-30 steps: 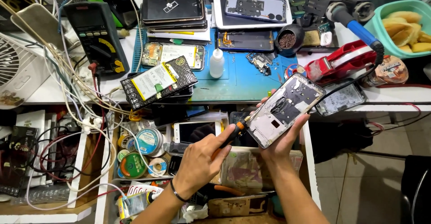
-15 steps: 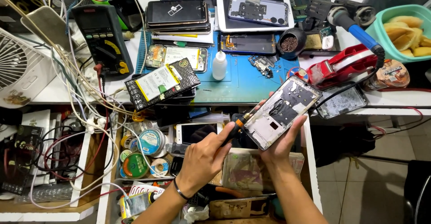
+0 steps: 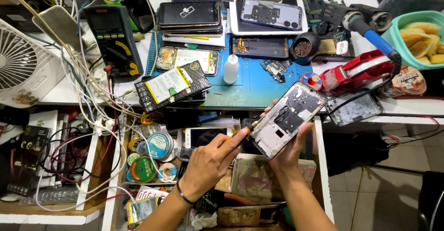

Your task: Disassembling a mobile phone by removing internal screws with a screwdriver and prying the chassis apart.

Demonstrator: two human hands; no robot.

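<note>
My right hand (image 3: 289,150) clamps the opened phone (image 3: 289,119) tilted above the near desk (image 3: 240,99) edge while my left hand (image 3: 210,159) pinches the screwdriver (image 3: 240,133) at its lower left corner, mid-screw work; next needs steady, square pressure.
</note>
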